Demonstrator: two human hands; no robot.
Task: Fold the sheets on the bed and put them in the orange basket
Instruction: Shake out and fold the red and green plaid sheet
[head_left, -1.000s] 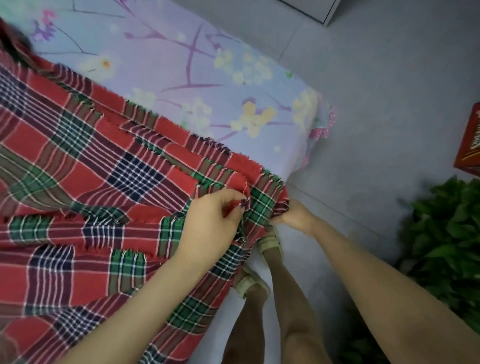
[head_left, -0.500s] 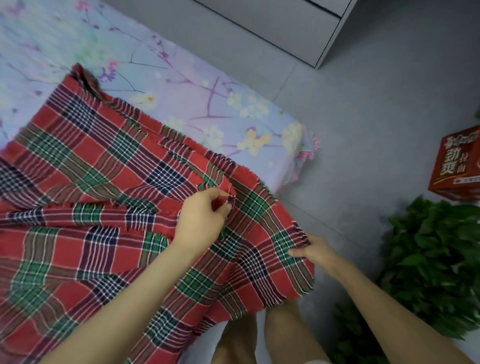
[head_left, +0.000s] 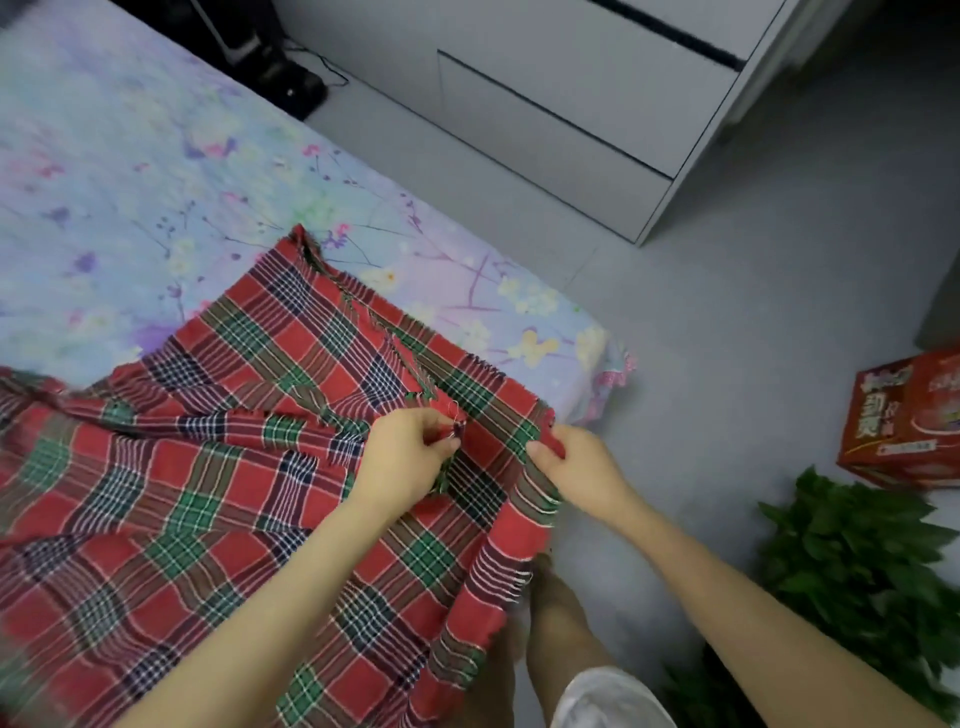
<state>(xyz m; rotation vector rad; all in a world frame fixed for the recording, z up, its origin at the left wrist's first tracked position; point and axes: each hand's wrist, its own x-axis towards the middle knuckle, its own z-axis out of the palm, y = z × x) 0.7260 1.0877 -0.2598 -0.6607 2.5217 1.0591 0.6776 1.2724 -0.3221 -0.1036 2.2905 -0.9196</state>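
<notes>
Raised since a moment before, the right hand (head_left: 576, 467) was brought just beside the left hand (head_left: 410, 457), each pinching a frayed corner of the plaid sheet (head_left: 208, 493) spread on the bed (head_left: 156, 208), seemingly so the corners could be matched for a fold.

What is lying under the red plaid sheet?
The floral bed cover, seen around the plaid sheet, continues beneath it. Whether anything else lies there is covered.
</notes>
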